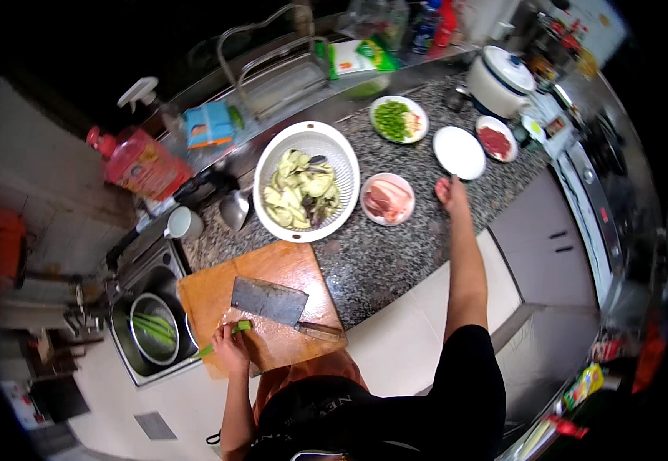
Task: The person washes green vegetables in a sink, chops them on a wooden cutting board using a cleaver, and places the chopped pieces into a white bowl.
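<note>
My left hand is closed around a slender green vegetable at the near left of the wooden cutting board. One end shows past the fingers, and a green length sticks out on the other side. A cleaver lies flat on the board just beyond, its wooden handle toward the right. My right arm reaches across the counter, and my right hand is at the near rim of a white plate, fingers closed on the edge. Nothing lies on that plate.
A white colander holds sliced eggplant. Nearby are a bowl of raw meat, a plate of chopped greens, a plate of red meat and a white pot. Left, the sink holds a metal bowl of green vegetables.
</note>
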